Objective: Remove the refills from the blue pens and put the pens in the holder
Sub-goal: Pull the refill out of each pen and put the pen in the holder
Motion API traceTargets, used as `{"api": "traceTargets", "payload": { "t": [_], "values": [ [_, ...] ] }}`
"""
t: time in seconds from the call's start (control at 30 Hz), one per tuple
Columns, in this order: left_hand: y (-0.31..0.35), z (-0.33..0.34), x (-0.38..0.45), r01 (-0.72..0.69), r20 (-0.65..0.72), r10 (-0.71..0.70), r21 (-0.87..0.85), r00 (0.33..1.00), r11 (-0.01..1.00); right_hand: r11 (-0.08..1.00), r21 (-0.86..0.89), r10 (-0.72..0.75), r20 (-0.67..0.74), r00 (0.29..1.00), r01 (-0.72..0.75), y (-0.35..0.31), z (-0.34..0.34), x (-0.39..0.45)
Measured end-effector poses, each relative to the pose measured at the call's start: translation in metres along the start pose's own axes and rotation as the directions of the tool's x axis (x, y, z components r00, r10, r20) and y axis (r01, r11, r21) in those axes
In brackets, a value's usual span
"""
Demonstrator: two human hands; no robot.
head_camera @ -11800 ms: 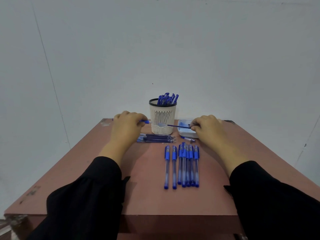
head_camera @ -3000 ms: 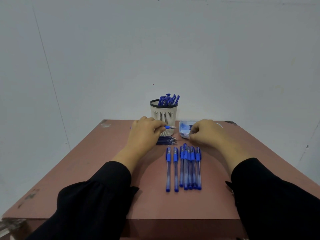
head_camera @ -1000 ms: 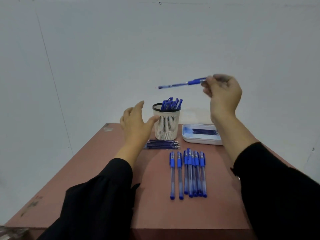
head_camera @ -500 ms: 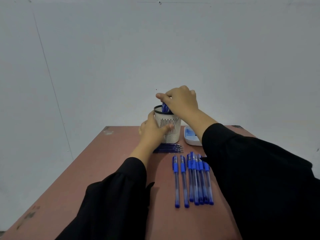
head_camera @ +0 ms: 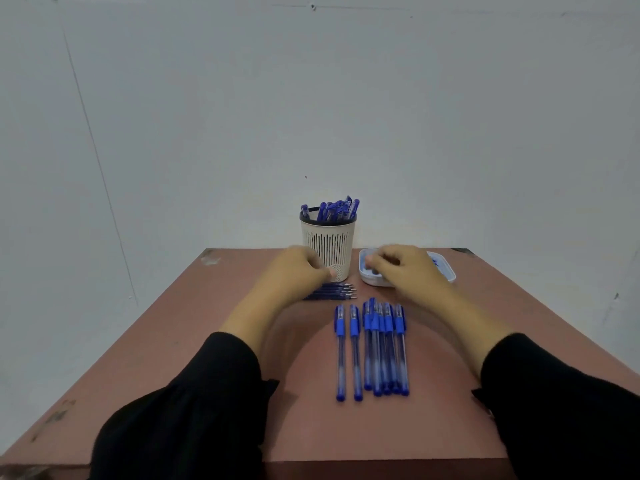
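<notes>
My reddish-brown desk (head_camera: 207, 358) meets a plain pale wall (head_camera: 311, 98), its far left corner (head_camera: 209, 258) chipped and scuffed. A shallow white tray (head_camera: 370, 279) sits near the desk's far edge.

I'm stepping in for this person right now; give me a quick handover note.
Left hand: low over the refills in front of the holder; grip unclear.
Right hand: curled over the white tray, holding nothing visible.
Done: the holder already holds many pens.
Left: seven capped pens lie in a row on the table, not yet emptied or moved.
</notes>
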State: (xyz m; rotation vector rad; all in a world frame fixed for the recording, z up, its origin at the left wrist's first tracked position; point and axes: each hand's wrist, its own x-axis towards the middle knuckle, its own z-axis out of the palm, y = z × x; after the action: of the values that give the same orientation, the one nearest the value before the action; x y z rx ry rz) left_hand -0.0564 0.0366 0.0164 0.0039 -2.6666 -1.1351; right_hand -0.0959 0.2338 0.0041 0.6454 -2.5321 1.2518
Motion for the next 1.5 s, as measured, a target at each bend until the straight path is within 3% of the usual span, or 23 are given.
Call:
{"api": "traceTargets", "payload": {
  "t": [0.07,0.17,0.37,0.6,0.73,0.8,1.07,1.17,1.3,1.5],
  "values": [
    [0.006,0.003,-0.010,0.012,0.195,-0.030,0.092,0.980,0.996,0.996,0.037,0.074,0.095,0.993,-0.078,0.011,0.001,-0.004],
    [0.010,0.006,-0.016,0.027,0.384,-0.107,0.209,0.917,0.978,0.992,-0.110,0.086,0.192,0.978,-0.066,0.013,0.000,-0.005],
    [0.012,0.004,-0.020,0.045,0.453,-0.137,0.208,0.881,0.977,0.987,-0.151,0.086,0.254,0.963,-0.049,0.010,0.003,-0.007],
    [0.014,0.000,-0.021,0.117,0.390,-0.166,0.148,0.906,0.982,0.992,-0.119,0.076,0.251,0.965,-0.047,0.010,0.002,-0.006],
    [0.015,-0.001,-0.023,0.134,0.389,-0.112,-0.029,0.914,0.991,0.992,-0.116,0.080,0.244,0.966,-0.053,0.010,0.002,-0.007],
    [0.014,0.001,-0.023,0.075,0.354,-0.050,-0.058,0.934,0.995,0.995,-0.095,0.062,0.224,0.973,-0.041,0.007,0.002,-0.008],
    [0.008,0.011,-0.016,-0.170,0.211,0.166,0.003,0.963,0.985,0.962,0.272,-0.020,0.086,0.996,-0.004,0.002,0.008,-0.010],
    [0.005,0.017,-0.017,-0.193,0.170,0.182,0.048,0.969,0.980,0.975,0.220,-0.053,0.069,0.996,0.037,-0.001,0.006,-0.011],
    [0.006,0.024,-0.019,-0.235,0.046,0.233,0.316,0.972,0.919,0.988,0.146,-0.056,0.087,0.995,0.043,-0.003,0.001,-0.010],
    [0.010,0.026,-0.021,-0.258,-0.035,0.297,0.403,0.954,0.878,0.984,0.170,-0.069,0.076,0.995,0.055,-0.002,-0.006,-0.010]
  ]
}}
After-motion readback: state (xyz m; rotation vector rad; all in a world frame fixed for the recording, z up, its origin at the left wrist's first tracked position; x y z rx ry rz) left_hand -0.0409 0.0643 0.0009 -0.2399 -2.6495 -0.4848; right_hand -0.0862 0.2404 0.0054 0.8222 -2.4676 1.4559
